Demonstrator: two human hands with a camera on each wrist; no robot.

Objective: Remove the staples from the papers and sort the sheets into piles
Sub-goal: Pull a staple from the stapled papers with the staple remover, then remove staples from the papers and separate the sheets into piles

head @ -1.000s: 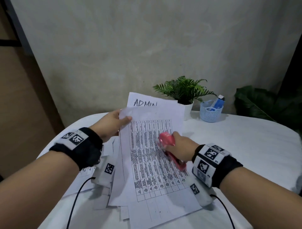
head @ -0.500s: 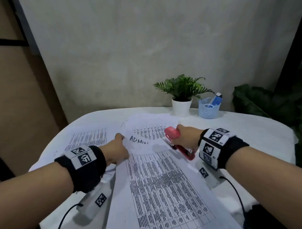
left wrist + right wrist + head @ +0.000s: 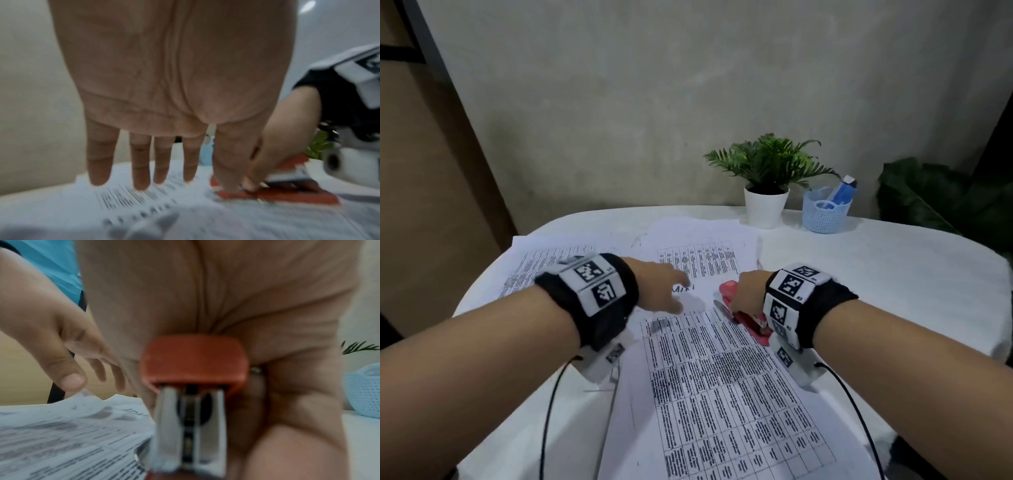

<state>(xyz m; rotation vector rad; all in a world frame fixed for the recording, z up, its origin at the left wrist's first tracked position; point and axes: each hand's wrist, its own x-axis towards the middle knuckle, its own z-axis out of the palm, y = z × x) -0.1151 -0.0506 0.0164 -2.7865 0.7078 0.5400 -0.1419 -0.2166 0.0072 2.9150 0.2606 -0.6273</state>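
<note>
Printed table sheets (image 3: pixel 722 387) lie flat on the white table (image 3: pixel 893 274), one near me, another (image 3: pixel 698 260) further back, a third (image 3: pixel 537 263) at the left. A small slip lettered "ADMIN" (image 3: pixel 685 289) lies between them. My left hand (image 3: pixel 664 291) hovers over that slip with straight, spread fingers (image 3: pixel 141 164), holding nothing. My right hand (image 3: pixel 748 291) grips a red stapler (image 3: pixel 748 318) just right of the slip; its metal mouth (image 3: pixel 189 426) points at the near sheet.
A potted fern (image 3: pixel 767 185) and a pale blue basket (image 3: pixel 825 212) with a blue item stand at the back of the table. Large dark leaves (image 3: pixel 935 202) rise at the right edge. Cables (image 3: pixel 548 428) trail from both wrist units.
The sheets that my left hand held upright have come down flat on the table. My left hand has let go and spread its fingers. My right hand keeps the stapler.
</note>
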